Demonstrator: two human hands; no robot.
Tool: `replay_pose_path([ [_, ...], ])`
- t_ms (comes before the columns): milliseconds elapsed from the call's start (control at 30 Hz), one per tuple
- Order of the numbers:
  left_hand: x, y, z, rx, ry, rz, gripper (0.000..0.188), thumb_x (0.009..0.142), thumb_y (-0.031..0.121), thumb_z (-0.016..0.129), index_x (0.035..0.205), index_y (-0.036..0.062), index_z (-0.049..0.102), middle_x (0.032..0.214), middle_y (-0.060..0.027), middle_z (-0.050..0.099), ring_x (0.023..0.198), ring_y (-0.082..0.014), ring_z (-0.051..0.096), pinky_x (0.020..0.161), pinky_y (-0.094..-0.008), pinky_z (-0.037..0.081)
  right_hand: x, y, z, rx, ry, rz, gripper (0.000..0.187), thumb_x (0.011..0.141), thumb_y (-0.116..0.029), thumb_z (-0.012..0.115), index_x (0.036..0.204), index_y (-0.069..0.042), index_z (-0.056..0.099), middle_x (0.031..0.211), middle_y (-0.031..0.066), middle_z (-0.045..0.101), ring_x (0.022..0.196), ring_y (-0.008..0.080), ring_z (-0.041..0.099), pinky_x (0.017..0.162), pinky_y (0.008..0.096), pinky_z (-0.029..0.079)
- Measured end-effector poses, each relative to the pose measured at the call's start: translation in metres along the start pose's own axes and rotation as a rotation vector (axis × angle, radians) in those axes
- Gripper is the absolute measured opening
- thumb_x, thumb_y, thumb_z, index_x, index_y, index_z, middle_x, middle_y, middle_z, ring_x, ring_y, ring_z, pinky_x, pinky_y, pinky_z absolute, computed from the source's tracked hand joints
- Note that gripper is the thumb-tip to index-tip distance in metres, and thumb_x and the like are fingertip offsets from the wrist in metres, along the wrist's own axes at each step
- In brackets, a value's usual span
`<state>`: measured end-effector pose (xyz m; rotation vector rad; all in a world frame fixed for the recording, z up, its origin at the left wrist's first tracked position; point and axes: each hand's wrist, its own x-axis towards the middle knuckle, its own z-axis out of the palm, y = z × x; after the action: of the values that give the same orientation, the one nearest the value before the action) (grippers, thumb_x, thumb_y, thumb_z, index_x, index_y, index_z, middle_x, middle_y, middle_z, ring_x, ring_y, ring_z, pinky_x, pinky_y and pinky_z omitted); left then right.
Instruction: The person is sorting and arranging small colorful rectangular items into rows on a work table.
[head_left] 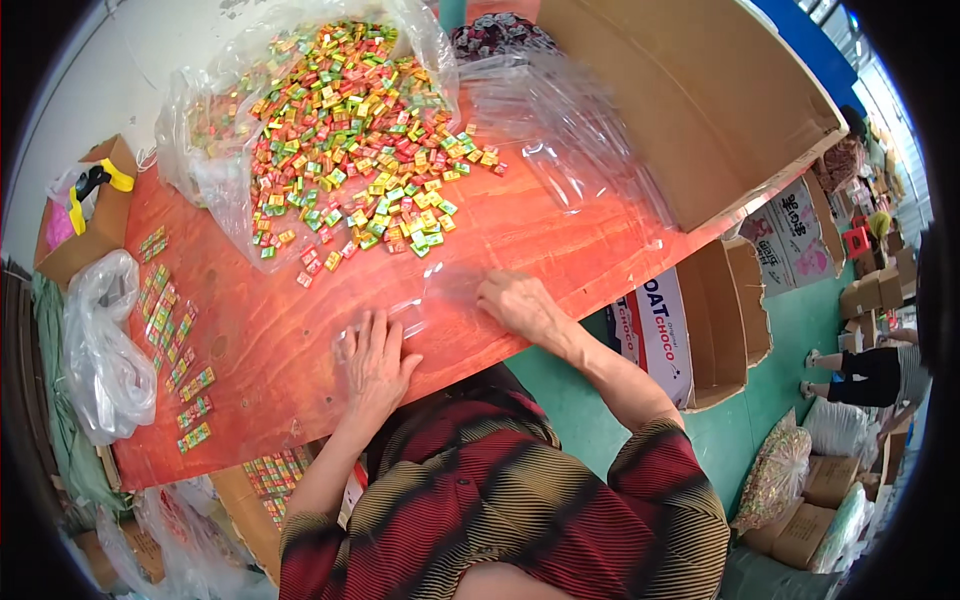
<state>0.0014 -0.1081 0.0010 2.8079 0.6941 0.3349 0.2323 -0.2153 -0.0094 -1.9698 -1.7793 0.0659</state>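
Left hand (376,368) flat, right hand (514,302) pinching plastic (448,284)

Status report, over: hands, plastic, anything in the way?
Left hand flat on clear plastic film. Right hand curled at its other end, grip unclear. Small wrapped packets heaped beyond, apart from both hands.

A packing workshop is showing itself here: a heap of small, bright wrapped pieces (350,130) is spilling from a clear plastic bag (205,170) onto a red bench (260,335), clear plastic sleeves (565,130) are lying beside a large open carton (690,100), brown boxes (875,292) and a filled sack (775,475) are crowding the green floor (722,440), and another person (872,376) is standing farther off.
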Motion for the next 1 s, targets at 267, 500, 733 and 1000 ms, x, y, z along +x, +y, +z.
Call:
replay_pose_path([
  [267,0.023,0.023,-0.006,-0.005,0.06,0.1,0.061,0.073,0.029,0.063,0.123,0.0017,0.042,0.131,-0.0205,0.034,0.125,-0.0365,0.027,0.1,-0.0537,0.02,0.035,0.082,-0.026,-0.337,0.433,0.343,0.018,0.076,-0.018,0.059,0.078,-0.003,0.051,0.076,0.0154,0.052,0.068,0.033,0.054,0.054,0.0428,0.044],
  [500,0.044,0.041,0.028,-0.031,-0.023,0.209,0.055,0.074,0.031,0.062,0.117,0.0006,0.046,0.125,-0.0181,0.04,0.122,-0.0352,0.031,0.097,-0.0547,0.024,0.027,0.083,-0.026,-0.336,0.159,0.598,0.021,0.074,-0.02,0.062,0.083,-0.003,0.054,0.085,0.0157,0.055,0.078,0.0319,0.056,0.06,0.0431,0.046],
  [733,0.038,0.041,0.021,-0.017,-0.039,0.226,0.051,0.073,0.025,0.063,0.115,-0.001,0.048,0.123,-0.0198,0.043,0.121,-0.0357,0.033,0.097,-0.0547,0.024,0.054,0.109,-0.018,-0.496,0.397,0.366,0.022,0.07,-0.024,0.064,0.08,-0.006,0.056,0.083,0.0125,0.056,0.079,0.0291,0.056,0.065,0.0413,0.046],
  [1000,0.03,0.036,0.027,-0.056,0.028,0.223,0.048,0.073,0.021,0.063,0.114,-0.0012,0.049,0.122,-0.0196,0.043,0.121,-0.0373,0.033,0.097,-0.0556,0.024,0.055,0.11,-0.034,-0.375,-0.064,0.547,0.024,0.071,-0.024,0.063,0.083,-0.005,0.059,0.078,0.0136,0.057,0.073,0.0298,0.058,0.056,0.0366,0.049],
])
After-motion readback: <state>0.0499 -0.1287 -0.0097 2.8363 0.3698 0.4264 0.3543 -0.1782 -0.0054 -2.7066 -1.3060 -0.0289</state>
